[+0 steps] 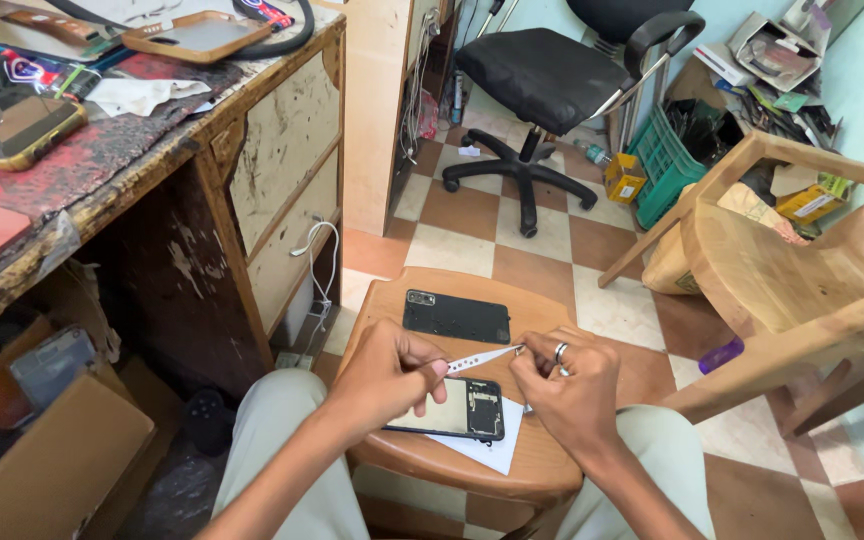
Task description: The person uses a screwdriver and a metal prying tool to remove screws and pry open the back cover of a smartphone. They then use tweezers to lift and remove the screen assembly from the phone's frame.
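We see the left hand (387,375) and right hand (564,385) pinching the ends of a thin perforated white strip (482,358) above an opened phone (457,409) on white paper (492,448); a black back cover (456,317) lies beyond on the round stool (542,465).

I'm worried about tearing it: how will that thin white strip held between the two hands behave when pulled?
The white strip looks thin and spans unsupported between the left hand and right hand, so it is probably floppy and very light. Its punched holes suggest weak spots that may tear. Over the opened phone, it would likely curl if released.
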